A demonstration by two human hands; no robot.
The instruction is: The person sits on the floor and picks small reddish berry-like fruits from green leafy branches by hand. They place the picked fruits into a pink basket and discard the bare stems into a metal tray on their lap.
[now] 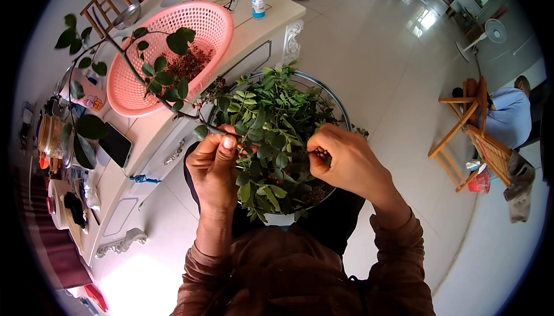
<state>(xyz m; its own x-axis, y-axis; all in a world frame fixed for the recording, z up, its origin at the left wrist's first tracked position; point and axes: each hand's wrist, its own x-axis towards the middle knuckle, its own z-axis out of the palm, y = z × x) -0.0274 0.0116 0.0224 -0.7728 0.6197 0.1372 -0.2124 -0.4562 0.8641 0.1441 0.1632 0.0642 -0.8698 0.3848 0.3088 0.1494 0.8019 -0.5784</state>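
Pinched between the thumb and fingers of my left hand is a leafy branch, which slants up and left across a pink plastic colander. My right hand is curled around a cluster of small dark berries, partly hidden by its fingers. Both hands are over a round metal-rimmed container at my lap, heaped with green leafy sprigs. Reddish-brown berries or small stems lie inside the colander on the table.
The cream table at the left holds a spray bottle, a smartphone, a metal bowl and jars. A person sits at the far right beside a folding wooden chair. A white fan stands beyond.
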